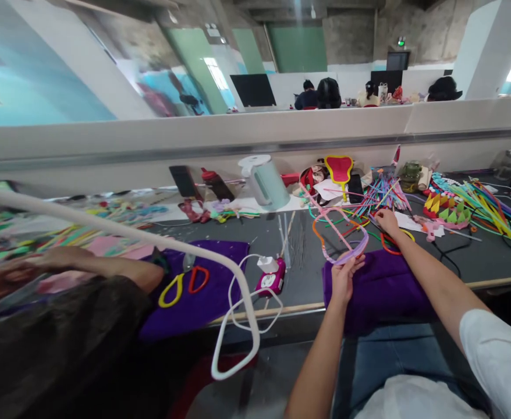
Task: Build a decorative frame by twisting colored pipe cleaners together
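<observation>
My left hand grips the lower edge of a looped frame that looks bent from fuzzy pipe cleaners, in orange, pink and purple, with a pink strip across its middle. My right hand is at the near side of a heap of loose pipe cleaners, fingers drawn together; what is between them is too small to make out. Beneath my left hand lies a folded purple cloth. A pair of red- and yellow-handled scissors, partly hidden, seems to lie under my right wrist.
Behind the work stand a light-blue kettle and a yellow-and-red fly swatter. A pink power strip with a white cable sits left of me. A white curved tube crosses in front of a co-worker's arm. More pipe cleaners lie right.
</observation>
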A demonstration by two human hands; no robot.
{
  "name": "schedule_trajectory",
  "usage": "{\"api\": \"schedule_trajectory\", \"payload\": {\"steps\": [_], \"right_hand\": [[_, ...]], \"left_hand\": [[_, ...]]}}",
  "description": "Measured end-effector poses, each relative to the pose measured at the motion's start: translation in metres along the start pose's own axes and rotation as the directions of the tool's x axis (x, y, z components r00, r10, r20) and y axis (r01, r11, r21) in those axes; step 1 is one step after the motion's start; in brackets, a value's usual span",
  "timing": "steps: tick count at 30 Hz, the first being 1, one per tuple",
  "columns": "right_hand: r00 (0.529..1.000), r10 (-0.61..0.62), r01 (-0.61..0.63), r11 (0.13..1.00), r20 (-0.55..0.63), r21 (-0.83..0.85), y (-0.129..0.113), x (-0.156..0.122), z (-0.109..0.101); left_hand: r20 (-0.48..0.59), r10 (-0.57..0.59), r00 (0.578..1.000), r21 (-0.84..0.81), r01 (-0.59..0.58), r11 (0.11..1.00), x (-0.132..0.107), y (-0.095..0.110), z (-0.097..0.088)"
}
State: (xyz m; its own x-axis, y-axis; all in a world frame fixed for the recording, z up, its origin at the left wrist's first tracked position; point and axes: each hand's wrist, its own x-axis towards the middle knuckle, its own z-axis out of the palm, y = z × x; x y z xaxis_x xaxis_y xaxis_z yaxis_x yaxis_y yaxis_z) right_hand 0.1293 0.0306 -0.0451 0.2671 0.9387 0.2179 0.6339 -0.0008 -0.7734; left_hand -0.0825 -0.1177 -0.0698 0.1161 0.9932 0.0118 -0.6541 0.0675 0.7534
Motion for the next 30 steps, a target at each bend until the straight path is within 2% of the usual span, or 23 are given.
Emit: {"api": "schedule_trajectory", "payload": {"steps": [5, 10, 13, 18, 20, 23, 26, 30], "right_hand": [[1.000, 0.019, -0.021, 0.991, -0.020, -0.130, -0.005, 0.022, 0.023], [0.995, -0.091, 0.085, 0.985, -0.034, -0.149, -0.004, 0.024, 0.009], [0.978, -0.185, 0.198, 0.967, 0.095, -0.157, -0.005, 0.005, 0.003], [0.880, -0.315, 0.394, 0.903, 0.356, -0.174, -0.021, -0.042, 0.019], [0.847, -0.340, 0.446, 0.873, 0.408, -0.198, -0.028, -0.054, 0.025], [0.823, -0.355, 0.488, 0.841, 0.444, -0.234, -0.033, -0.062, 0.027], [0.824, -0.360, 0.496, 0.832, 0.438, -0.250, -0.036, -0.058, 0.025], [0.862, -0.348, 0.448, 0.863, 0.370, -0.232, -0.051, -0.036, 0.035]], "left_hand": [[-0.032, -0.023, 0.999, -0.079, 0.021, 0.997, -0.002, 0.001, -0.003], [-0.057, -0.018, 0.998, -0.153, 0.009, 0.988, -0.002, 0.001, -0.004], [-0.079, -0.012, 0.997, -0.204, -0.004, 0.979, 0.000, 0.001, -0.004], [-0.097, -0.014, 0.995, -0.258, -0.012, 0.966, 0.004, 0.001, -0.004], [-0.100, -0.005, 0.995, -0.271, -0.023, 0.962, 0.005, 0.000, -0.003], [-0.097, 0.007, 0.995, -0.273, -0.034, 0.961, 0.007, -0.001, -0.003], [-0.093, 0.003, 0.996, -0.294, -0.030, 0.955, 0.007, -0.001, -0.003], [-0.139, -0.026, 0.990, -0.367, -0.027, 0.930, 0.007, 0.002, -0.006]]}}
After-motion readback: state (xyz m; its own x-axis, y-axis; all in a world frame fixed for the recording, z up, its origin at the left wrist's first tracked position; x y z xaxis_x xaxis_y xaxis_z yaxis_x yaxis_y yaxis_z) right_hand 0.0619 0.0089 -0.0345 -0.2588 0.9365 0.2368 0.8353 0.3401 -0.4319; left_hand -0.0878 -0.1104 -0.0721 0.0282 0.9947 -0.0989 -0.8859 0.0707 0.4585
